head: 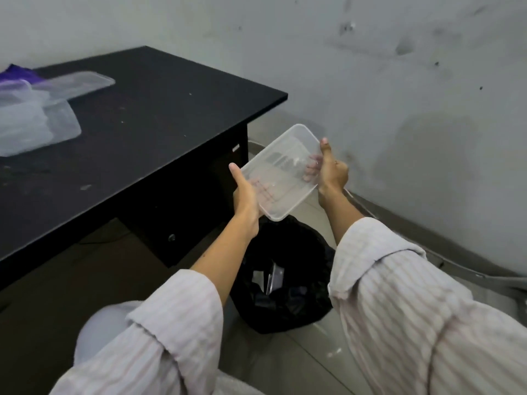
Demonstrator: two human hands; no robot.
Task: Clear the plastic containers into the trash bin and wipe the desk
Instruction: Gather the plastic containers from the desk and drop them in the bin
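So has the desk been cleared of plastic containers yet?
No: clear plastic containers still lie on the black desk, and both hands hold another container above the trash bin.

A black bench (159, 118) fills the upper left of the frame. At its left edge lie clear containers (37, 121), a lid (82, 84) and a purple cloth (20, 74). On the tiled floor (308, 357), lower centre, stands a black-lined bin (285, 283).
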